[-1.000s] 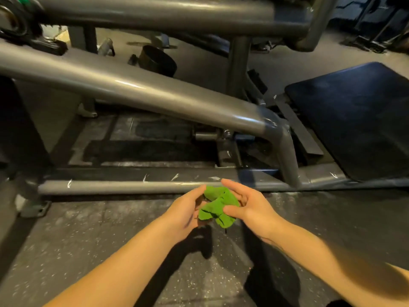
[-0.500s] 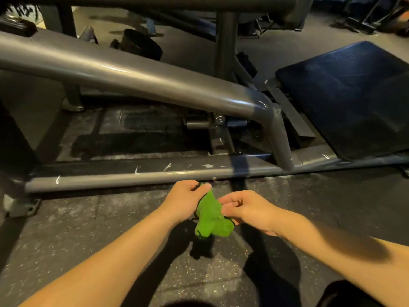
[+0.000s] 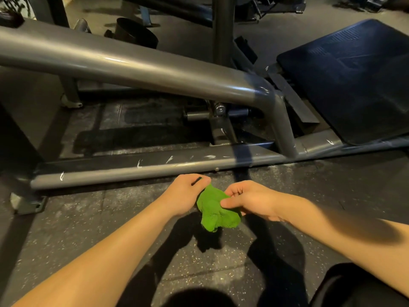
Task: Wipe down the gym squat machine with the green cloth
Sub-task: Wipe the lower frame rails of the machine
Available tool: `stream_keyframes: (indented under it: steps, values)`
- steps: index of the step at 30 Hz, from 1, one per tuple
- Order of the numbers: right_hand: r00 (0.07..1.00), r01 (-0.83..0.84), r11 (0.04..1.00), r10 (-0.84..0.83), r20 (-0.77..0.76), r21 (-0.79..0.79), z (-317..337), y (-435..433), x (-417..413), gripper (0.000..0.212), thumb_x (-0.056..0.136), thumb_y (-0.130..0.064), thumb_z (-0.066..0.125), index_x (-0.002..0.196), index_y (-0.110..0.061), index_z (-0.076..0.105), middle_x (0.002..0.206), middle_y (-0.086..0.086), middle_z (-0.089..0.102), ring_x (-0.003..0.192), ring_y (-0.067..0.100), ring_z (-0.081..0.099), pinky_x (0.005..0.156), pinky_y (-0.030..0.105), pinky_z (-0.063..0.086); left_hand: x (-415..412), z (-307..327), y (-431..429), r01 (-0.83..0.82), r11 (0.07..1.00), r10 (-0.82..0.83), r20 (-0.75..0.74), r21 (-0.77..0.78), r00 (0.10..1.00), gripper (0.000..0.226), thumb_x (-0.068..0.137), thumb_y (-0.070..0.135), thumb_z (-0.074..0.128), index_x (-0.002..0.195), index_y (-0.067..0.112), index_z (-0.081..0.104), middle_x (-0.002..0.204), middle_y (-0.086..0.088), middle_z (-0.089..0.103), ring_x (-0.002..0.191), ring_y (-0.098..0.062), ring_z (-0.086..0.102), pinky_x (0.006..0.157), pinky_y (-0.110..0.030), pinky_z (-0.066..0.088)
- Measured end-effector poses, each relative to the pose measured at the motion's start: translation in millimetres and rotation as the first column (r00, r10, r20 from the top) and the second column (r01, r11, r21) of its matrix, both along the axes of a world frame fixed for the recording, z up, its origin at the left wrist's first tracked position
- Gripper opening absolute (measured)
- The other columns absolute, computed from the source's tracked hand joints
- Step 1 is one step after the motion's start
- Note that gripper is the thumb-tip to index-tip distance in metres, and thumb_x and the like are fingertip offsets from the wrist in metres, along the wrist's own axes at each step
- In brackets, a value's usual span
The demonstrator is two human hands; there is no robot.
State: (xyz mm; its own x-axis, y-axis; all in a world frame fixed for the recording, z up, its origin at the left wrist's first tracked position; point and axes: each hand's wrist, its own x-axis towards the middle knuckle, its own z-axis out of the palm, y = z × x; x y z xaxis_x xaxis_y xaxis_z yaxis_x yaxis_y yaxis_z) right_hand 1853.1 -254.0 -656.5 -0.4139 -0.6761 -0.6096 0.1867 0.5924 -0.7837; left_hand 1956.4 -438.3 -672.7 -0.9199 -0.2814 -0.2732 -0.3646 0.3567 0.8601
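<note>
A crumpled green cloth [image 3: 215,210] hangs between both hands, just above the dark rubber floor. My left hand [image 3: 187,193] pinches its upper left corner with curled fingers. My right hand [image 3: 247,200] grips its right side, thumb on top. The grey squat machine stands right in front: a thick sloping tube [image 3: 124,63] bends down at the right into a low base rail [image 3: 155,167] with white paint chips, a short way beyond my hands. The cloth does not touch the machine.
A dark blue foot platform [image 3: 354,80] slopes up at the right. A grey upright post [image 3: 222,29] rises behind the sloping tube. A black round object [image 3: 137,33] lies on the floor at the back. A bolted foot plate [image 3: 24,202] sits at the rail's left end.
The cloth went from a tight ball held between both palms to hanging looser as my hands drew slightly apart. The view has tilted down and moved closer to the base rail.
</note>
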Motion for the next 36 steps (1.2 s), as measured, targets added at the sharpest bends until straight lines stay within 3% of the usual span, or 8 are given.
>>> stream_keyframes:
  steps: [4, 7, 11, 13, 19, 27, 32, 36]
  values:
    - [0.987, 0.123, 0.992, -0.123, 0.100, 0.004, -2.6, -2.4, -3.1, 0.010, 0.097, -0.008, 0.064, 0.087, -0.010, 0.062, 0.086, 0.010, 0.072, 0.087, 0.026, 0.070, 0.089, 0.048, 0.059, 0.7, -4.5, -4.4, -0.020, 0.999, 0.018, 0.040, 0.039, 0.999, 0.040, 0.106, 0.041, 0.048, 0.102, 0.012, 0.075, 0.099, -0.015, 0.075, 0.084, -0.028, 0.069, 0.092, -0.049, 0.055]
    - [0.984, 0.162, 0.987, -0.162, 0.069, 0.018, -3.3, -2.8, -5.8, 0.010, 0.097, -0.008, 0.064, 0.088, -0.011, 0.060, 0.086, 0.010, 0.070, 0.083, 0.025, 0.069, 0.088, 0.048, 0.058, -0.9, -5.0, -5.1, -0.033, 0.999, 0.031, 0.041, 0.039, 0.999, 0.038, 0.107, 0.039, 0.048, 0.098, 0.016, 0.076, 0.091, -0.016, 0.074, 0.070, -0.021, 0.063, 0.081, -0.039, 0.055]
    - [0.973, 0.224, 0.975, -0.224, 0.062, 0.016, -0.2, -0.1, -7.8, 0.013, 0.098, -0.008, 0.062, 0.087, -0.011, 0.058, 0.072, 0.005, 0.069, 0.062, 0.016, 0.065, 0.057, 0.029, 0.054, -0.6, -2.8, -5.9, -0.034, 0.999, 0.037, 0.096, -0.034, 0.995, 0.039, 0.106, 0.039, 0.050, 0.097, 0.010, 0.076, 0.079, -0.007, 0.072, 0.061, -0.008, 0.057, 0.069, -0.027, 0.047]
    - [0.966, 0.247, 0.969, -0.248, 0.075, 0.017, 1.6, 1.0, -9.0, 0.014, 0.099, -0.007, 0.061, 0.086, -0.011, 0.058, 0.069, 0.004, 0.069, 0.057, 0.014, 0.065, 0.049, 0.025, 0.049, 0.7, -1.5, -4.6, -0.044, 0.997, 0.037, 0.106, 0.065, 0.994, 0.031, 0.106, 0.031, 0.052, 0.102, 0.012, 0.076, 0.087, -0.004, 0.076, 0.066, -0.005, 0.064, 0.071, -0.024, 0.050]
    - [0.958, 0.286, 0.958, -0.285, -0.024, 0.025, -0.4, -0.5, -9.6, 0.009, 0.096, -0.007, 0.065, 0.089, -0.010, 0.063, 0.077, 0.009, 0.071, 0.069, 0.021, 0.067, 0.063, 0.033, 0.055, -1.8, 0.7, 0.3, -0.077, 0.984, 0.049, 0.171, 0.163, 0.984, 0.025, 0.091, 0.011, 0.072, 0.114, 0.019, 0.070, 0.067, 0.010, 0.049, 0.067, -0.009, 0.048, 0.069, -0.019, 0.042]
    - [0.945, 0.263, 0.962, -0.241, -0.223, 0.075, -9.6, 5.7, -17.7, 0.013, 0.087, -0.005, 0.076, 0.099, -0.009, 0.074, 0.093, 0.009, 0.078, 0.095, 0.027, 0.074, 0.094, 0.043, 0.058, -1.7, 5.7, -4.4, -0.197, 0.980, 0.195, 0.133, -0.002, 0.972, 0.027, 0.098, 0.016, 0.055, 0.125, 0.015, 0.055, 0.086, -0.001, 0.061, 0.055, -0.006, 0.044, 0.047, -0.017, 0.033]
    - [0.963, 0.201, 0.976, -0.181, -0.200, 0.084, -7.4, 7.4, -19.5, 0.023, 0.081, 0.009, 0.075, 0.099, -0.006, 0.075, 0.089, 0.011, 0.078, 0.090, 0.027, 0.075, 0.092, 0.042, 0.059, -1.9, 4.7, -6.4, -0.151, 0.986, 0.158, 0.109, -0.068, 0.981, 0.028, 0.100, 0.020, 0.057, 0.128, 0.016, 0.055, 0.083, 0.006, 0.051, 0.066, -0.008, 0.048, 0.058, -0.025, 0.036]
    - [0.939, 0.211, 0.974, -0.180, -0.294, 0.076, -7.0, 3.5, -17.6, 0.014, 0.084, 0.003, 0.076, 0.092, -0.009, 0.075, 0.089, 0.010, 0.078, 0.092, 0.026, 0.074, 0.089, 0.038, 0.060, 1.3, 8.8, -11.7, -0.108, 0.993, 0.116, 0.202, -0.048, 0.973, 0.047, 0.083, 0.052, 0.079, 0.113, 0.020, 0.061, 0.087, 0.010, 0.061, 0.077, -0.007, 0.056, 0.068, -0.027, 0.041]
